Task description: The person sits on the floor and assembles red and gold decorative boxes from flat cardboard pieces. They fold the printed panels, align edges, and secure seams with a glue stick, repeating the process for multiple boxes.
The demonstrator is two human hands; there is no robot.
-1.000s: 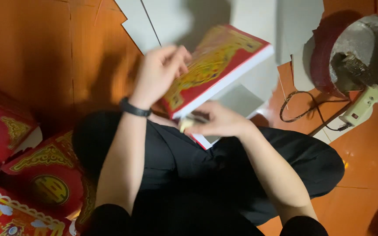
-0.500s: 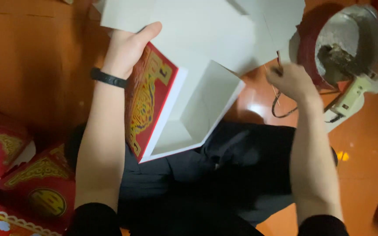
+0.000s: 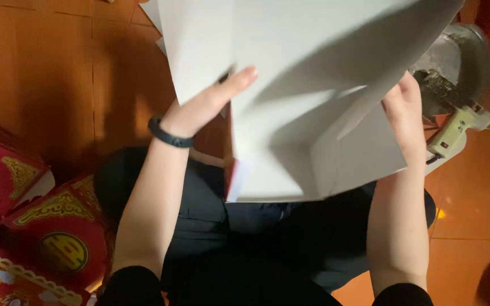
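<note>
**Inspection: white box held up over my lap, both hands engaged**

My left hand point(image 3: 208, 105) holds the white cardboard box point(image 3: 290, 147) at its left side, fingers laid flat along the panel, grip closed on the board. My right hand point(image 3: 406, 113) takes the right edge, thumb and fingers pinched around the wall. The box is raised in front of me, above my lap, open side turned toward me; a thin red strip shows at its lower left corner. The upper panels are blurred, so I cannot tell how the flaps stand.

Surroundings: red and gold printed boxes point(image 3: 46, 238) are stacked on the floor to my left, well apart from the work. A glue gun point(image 3: 455, 133) rests on a round metal dish point(image 3: 455, 56) to the right, just beside my right hand. The orange tiled floor point(image 3: 58, 73) lies underneath.

Assessment: in my judgement the handling goes best with pressure kept on the edges and folds, not the panel centres, which would buckle. I should keep the right wrist off the glue gun's nozzle and hold the corners square.
</note>
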